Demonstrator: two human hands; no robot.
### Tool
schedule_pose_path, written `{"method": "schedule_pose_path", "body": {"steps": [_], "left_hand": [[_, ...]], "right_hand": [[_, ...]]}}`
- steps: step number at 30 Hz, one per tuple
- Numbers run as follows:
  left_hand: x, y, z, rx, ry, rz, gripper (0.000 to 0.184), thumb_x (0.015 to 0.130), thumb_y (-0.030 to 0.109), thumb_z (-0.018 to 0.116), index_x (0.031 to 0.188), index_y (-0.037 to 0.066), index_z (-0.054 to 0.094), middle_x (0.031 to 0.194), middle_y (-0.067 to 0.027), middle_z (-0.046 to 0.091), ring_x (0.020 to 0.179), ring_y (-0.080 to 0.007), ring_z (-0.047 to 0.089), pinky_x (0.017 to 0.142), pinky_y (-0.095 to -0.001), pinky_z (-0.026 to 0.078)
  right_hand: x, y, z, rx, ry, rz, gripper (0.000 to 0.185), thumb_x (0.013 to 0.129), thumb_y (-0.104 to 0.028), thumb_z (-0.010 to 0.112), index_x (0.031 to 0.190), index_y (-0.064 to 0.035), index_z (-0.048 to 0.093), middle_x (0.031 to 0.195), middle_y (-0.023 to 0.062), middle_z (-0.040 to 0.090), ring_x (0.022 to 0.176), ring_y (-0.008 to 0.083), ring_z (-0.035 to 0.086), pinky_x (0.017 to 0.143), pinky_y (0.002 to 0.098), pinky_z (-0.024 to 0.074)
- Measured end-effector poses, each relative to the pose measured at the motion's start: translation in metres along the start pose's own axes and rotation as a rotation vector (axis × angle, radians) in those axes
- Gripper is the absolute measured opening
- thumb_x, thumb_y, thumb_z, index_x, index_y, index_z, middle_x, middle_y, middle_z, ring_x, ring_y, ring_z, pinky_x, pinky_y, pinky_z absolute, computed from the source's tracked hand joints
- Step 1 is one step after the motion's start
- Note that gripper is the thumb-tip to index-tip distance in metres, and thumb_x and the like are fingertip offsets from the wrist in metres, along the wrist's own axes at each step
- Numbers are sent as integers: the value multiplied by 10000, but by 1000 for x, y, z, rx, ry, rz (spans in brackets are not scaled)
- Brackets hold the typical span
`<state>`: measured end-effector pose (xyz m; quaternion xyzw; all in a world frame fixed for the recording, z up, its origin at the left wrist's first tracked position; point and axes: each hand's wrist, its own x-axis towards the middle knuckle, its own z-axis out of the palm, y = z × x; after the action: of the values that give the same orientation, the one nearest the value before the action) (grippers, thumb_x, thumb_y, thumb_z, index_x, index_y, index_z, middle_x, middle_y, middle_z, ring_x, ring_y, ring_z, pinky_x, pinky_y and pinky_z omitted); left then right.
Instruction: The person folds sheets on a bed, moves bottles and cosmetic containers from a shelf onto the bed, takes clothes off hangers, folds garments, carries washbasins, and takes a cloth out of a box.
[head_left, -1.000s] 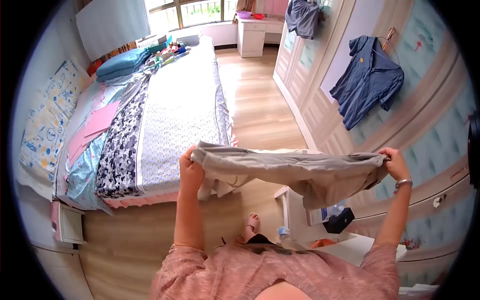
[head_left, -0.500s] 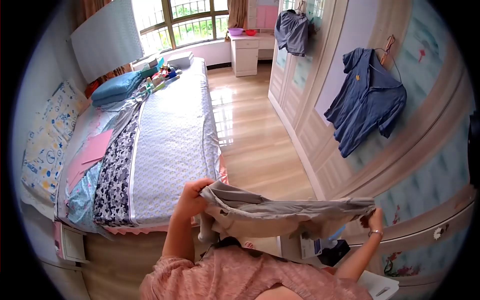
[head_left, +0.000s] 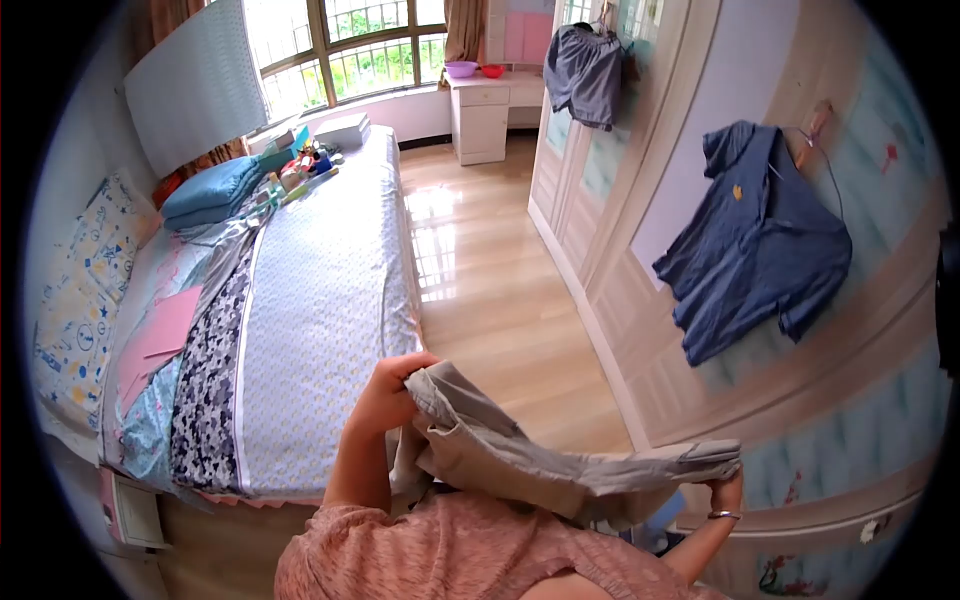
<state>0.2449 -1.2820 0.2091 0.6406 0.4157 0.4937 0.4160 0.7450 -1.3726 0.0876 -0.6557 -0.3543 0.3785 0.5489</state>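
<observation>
A beige-grey cloth garment (head_left: 540, 463) is stretched between my two hands, its upper edge sagging in the middle. My left hand (head_left: 392, 392) is wrapped round its left end, beside the bed's near corner. At the other end, lower and in front of the wardrobe, my right hand (head_left: 727, 490) grips the garment's edge, partly hidden by the cloth. A bracelet shows on my right wrist. The lower part of the garment hangs close to my body.
The bed (head_left: 315, 310) on the left bears a blue pillow (head_left: 212, 192), pink sheets (head_left: 172, 322) and small items. A blue shirt (head_left: 765, 240) and grey shorts (head_left: 583, 75) hang at the wardrobe (head_left: 640, 345) on the right. A white desk (head_left: 482, 122) stands by the window.
The garment and both hands have come lower in view, and the cloth now sags and slants down to the right. The view has tilted up towards the window and wardrobe.
</observation>
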Motion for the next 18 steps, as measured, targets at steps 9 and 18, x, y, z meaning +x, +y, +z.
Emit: {"method": "schedule_pose_path", "body": {"steps": [9,18], "left_hand": [[134,-58,-39,-197,-10,-33,137,688,-39,567,821,-24,541,729,-8,556,687,-64,495,604,-204,419],[206,-88,-79,-189,170,-52,115,687,-20,573,797,-20,540,735,-15,555,682,-72,490,611,-207,411]], "right_hand": [[161,-33,182,-61,-450,94,291,759,-46,508,1043,-19,452,1007,63,510,890,146,489,744,274,416],[255,-110,308,-42,-762,-137,235,804,-94,434,993,8,527,940,58,553,879,108,474,796,238,364]]}}
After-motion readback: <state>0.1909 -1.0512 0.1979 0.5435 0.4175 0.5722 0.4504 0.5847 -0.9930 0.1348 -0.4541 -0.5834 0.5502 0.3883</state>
